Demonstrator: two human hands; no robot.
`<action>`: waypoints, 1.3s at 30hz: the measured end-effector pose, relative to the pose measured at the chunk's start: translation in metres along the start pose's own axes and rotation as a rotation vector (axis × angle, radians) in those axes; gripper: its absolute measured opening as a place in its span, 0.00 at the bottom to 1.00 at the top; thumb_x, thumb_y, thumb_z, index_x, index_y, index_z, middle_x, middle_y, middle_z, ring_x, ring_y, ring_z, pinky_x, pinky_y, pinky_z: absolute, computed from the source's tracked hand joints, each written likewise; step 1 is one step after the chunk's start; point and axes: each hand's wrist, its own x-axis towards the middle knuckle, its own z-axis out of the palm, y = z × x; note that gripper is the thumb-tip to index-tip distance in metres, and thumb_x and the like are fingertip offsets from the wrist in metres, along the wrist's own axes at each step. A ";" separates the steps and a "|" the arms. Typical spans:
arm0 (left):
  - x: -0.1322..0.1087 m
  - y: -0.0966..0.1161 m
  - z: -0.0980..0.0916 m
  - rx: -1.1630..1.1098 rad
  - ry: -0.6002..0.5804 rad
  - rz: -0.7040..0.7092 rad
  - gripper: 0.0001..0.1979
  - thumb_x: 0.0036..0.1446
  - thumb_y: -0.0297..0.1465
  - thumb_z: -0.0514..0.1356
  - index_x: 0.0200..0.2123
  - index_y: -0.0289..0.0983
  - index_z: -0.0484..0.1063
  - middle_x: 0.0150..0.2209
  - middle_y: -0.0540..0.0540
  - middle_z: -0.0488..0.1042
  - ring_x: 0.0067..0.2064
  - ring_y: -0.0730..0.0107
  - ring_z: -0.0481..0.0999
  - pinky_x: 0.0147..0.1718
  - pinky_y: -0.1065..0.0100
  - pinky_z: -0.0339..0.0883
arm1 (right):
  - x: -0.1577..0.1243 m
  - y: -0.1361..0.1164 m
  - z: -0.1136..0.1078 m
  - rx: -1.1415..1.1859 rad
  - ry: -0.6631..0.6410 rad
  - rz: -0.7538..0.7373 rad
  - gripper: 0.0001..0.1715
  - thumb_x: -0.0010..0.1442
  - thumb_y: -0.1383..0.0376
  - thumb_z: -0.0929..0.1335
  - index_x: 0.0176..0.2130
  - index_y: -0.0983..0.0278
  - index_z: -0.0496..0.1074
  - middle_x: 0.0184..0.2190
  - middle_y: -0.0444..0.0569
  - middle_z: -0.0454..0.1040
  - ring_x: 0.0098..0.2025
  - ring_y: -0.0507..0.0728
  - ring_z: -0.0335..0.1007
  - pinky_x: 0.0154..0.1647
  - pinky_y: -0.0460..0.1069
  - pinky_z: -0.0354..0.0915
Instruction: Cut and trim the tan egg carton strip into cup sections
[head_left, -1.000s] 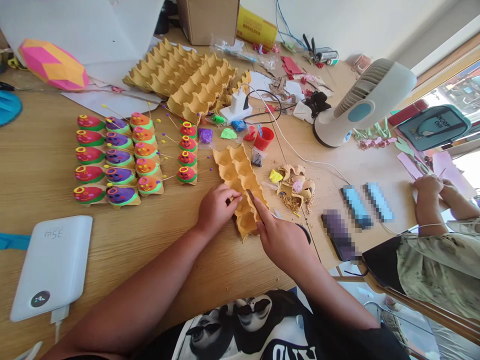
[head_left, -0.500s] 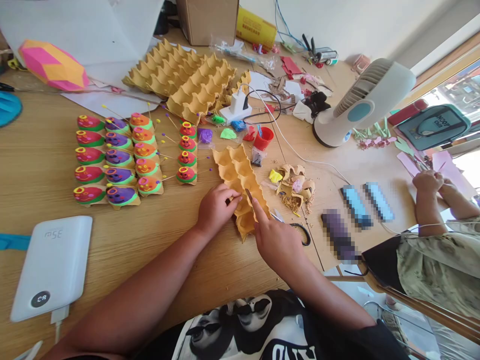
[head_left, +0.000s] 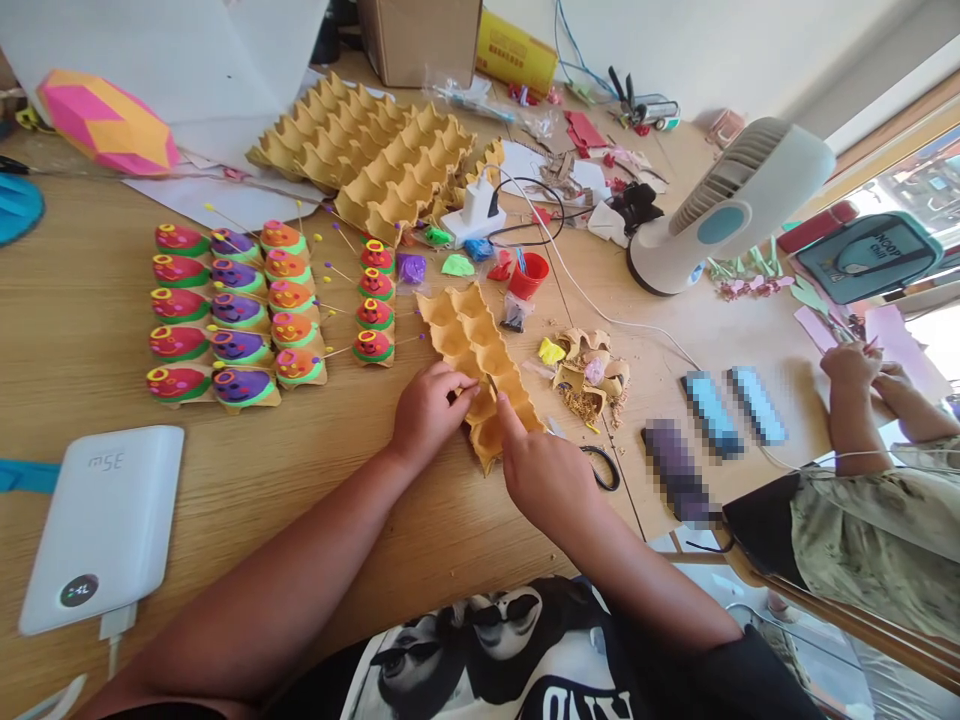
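A strip of yellow-brown egg carton (head_left: pixel 469 335), two cups wide, lies on the table in front of me. My left hand (head_left: pixel 433 412) pinches its left edge with thumb and fingers. My right hand (head_left: pixel 551 478) is closed round a knife, index finger stretched along it. The narrow dark knife blade (head_left: pixel 493 384) touches the carton near its middle; the handle is hidden in my palm. Scissors (head_left: pixel 602 467) with black handles lie partly behind my right hand. Left of the carton stand rows of painted egg-carton cups with clay faces (head_left: pixel 238 312) and pin-like feelers.
Torn carton scraps (head_left: pixel 589 385) and crumbs lie to the right. A red cup (head_left: pixel 530 275), clay lumps (head_left: pixel 457 265), a power strip (head_left: pixel 476 215) and a white fan (head_left: pixel 731 215) stand beyond. A power bank (head_left: pixel 105 525) is at left. Another person's hands (head_left: pixel 853 362) work at far right.
The carton strip has turned slightly, its far end shifting left and up. Both my hands have moved slightly, still holding the carton and the knife.
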 end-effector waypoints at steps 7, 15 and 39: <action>0.001 -0.001 -0.002 -0.014 0.006 0.011 0.04 0.61 0.30 0.64 0.34 0.38 0.79 0.34 0.47 0.76 0.37 0.65 0.75 0.38 0.65 0.68 | 0.003 0.008 0.009 0.082 0.043 0.007 0.36 0.74 0.59 0.55 0.74 0.56 0.36 0.39 0.48 0.82 0.37 0.59 0.81 0.34 0.49 0.68; 0.001 -0.002 0.000 -0.033 0.006 0.004 0.03 0.60 0.30 0.64 0.33 0.38 0.78 0.34 0.48 0.76 0.38 0.65 0.76 0.39 0.65 0.68 | 0.008 0.002 -0.001 0.027 0.035 0.002 0.38 0.73 0.62 0.55 0.75 0.61 0.34 0.37 0.52 0.82 0.37 0.58 0.81 0.35 0.48 0.67; 0.001 -0.002 -0.001 -0.023 0.006 0.004 0.05 0.60 0.31 0.63 0.34 0.39 0.78 0.35 0.47 0.77 0.39 0.64 0.76 0.41 0.64 0.69 | 0.000 0.004 0.000 0.060 0.028 -0.003 0.35 0.74 0.60 0.55 0.74 0.60 0.40 0.37 0.52 0.82 0.36 0.59 0.81 0.33 0.48 0.68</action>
